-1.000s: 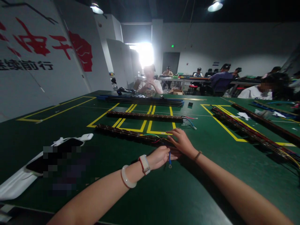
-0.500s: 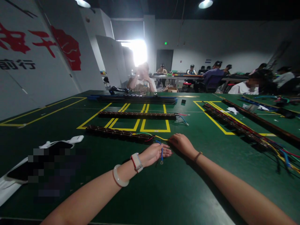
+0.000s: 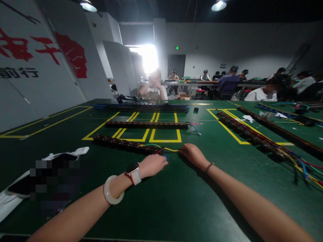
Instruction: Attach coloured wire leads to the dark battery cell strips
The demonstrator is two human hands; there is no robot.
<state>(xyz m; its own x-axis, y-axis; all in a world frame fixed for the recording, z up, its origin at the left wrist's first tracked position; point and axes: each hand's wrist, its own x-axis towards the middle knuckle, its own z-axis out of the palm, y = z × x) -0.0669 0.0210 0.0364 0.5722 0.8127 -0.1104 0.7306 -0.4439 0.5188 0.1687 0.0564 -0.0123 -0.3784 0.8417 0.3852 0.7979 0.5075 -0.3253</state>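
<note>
Landmark: the near dark strip [image 3: 126, 144], a long bar of components lying on the green table [image 3: 176, 208], is taken as reference for every place below.
Wires: a small bundle of wires [image 3: 161, 149], green, red, yellow and blue, comes out of the strip's right end and lies on the table just past it.
Left hand [image 3: 151, 164]: it is curled palm down just in front of the strip's right end, the fingertips closed on or against the blue wire [image 3: 165, 156]; whether that wire is truly pinched cannot be told, since the fingers cover it.
Right hand [image 3: 193, 154]: it is laid low on the table to the right of the strip's end, loosely bent, the fingertips at the tip of the yellow wire [image 3: 171, 149]; a firm hold cannot be confirmed.
Other strips: a second strip [image 3: 146, 124] lies parallel beyond the near one, and a darker third bar [image 3: 141, 108] beyond that.
Beside: a white cloth [image 3: 63, 155] lies well to the left of the strip.
Handling, as a judgement: each wire is best held close to its free end and drawn straight out from the strip, so that nothing is strained at the strip's end. The colours are best kept apart, one per hand, so that no crossing is made near the strip.
Risk, as a judgement: the strip could be dragged if a wire were pulled sideways.
</note>
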